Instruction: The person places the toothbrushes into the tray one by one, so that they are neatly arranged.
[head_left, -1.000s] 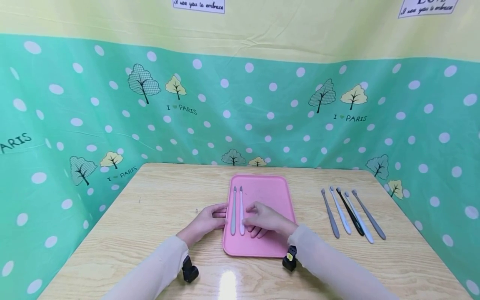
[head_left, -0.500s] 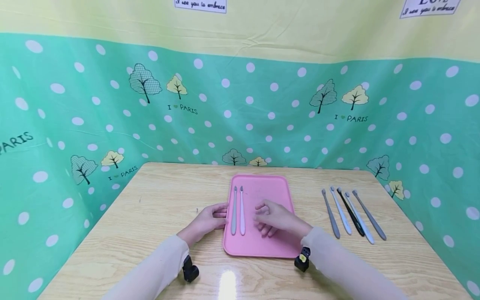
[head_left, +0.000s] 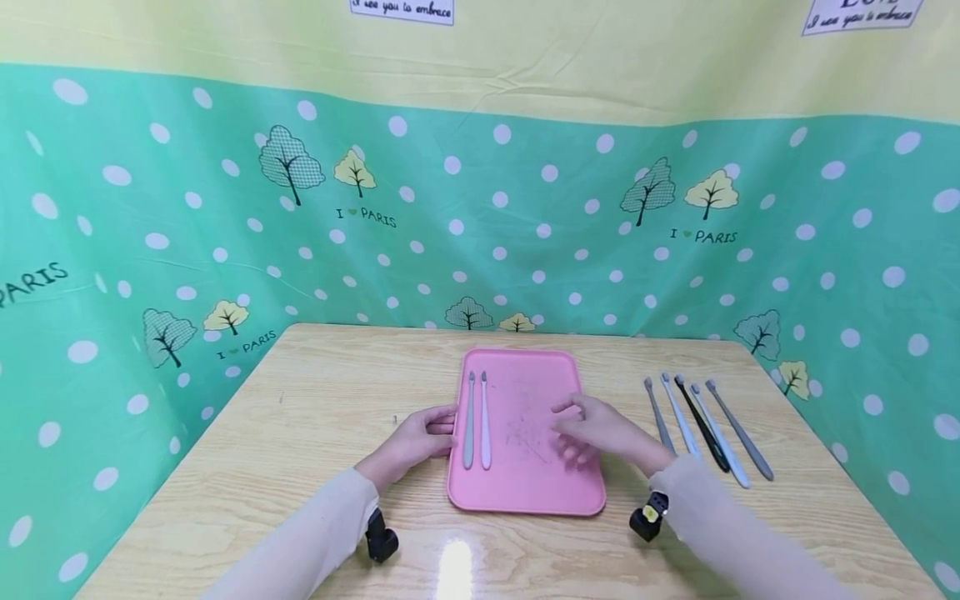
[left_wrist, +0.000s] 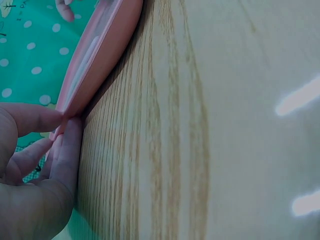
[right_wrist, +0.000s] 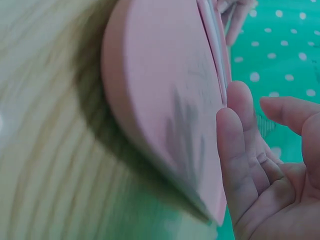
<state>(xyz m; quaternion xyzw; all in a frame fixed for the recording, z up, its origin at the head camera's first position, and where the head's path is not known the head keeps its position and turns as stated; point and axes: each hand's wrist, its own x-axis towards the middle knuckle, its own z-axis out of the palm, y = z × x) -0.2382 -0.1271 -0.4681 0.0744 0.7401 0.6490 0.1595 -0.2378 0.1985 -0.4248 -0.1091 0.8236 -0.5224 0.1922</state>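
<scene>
A pink tray (head_left: 525, 493) lies on the wooden table. Along its left side rest a grey-green toothbrush (head_left: 468, 433) and a whitish toothbrush (head_left: 485, 433), nearly parallel, heads pointing away from me. My left hand (head_left: 417, 437) grips the tray's left rim; in the left wrist view its thumb and fingers (left_wrist: 65, 155) pinch that rim. Above the right part of the tray hovers my right hand (head_left: 597, 429), holding nothing. The right wrist view shows its fingers (right_wrist: 232, 150) loosely extended, with the thumb apart.
Right of the tray, several more toothbrushes lie fanned out: a grey one (head_left: 657, 408), a black one (head_left: 701, 423), a pale blue one (head_left: 723, 446) and a darker grey one (head_left: 742, 433) among them. My right sleeve covers the leftmost one's handle end. A patterned green cloth (head_left: 525, 208) hangs behind the table.
My right hand has moved right, away from the whitish toothbrush, across the tray toward its right edge. The left hand stays on the left rim, and both toothbrushes lie still.
</scene>
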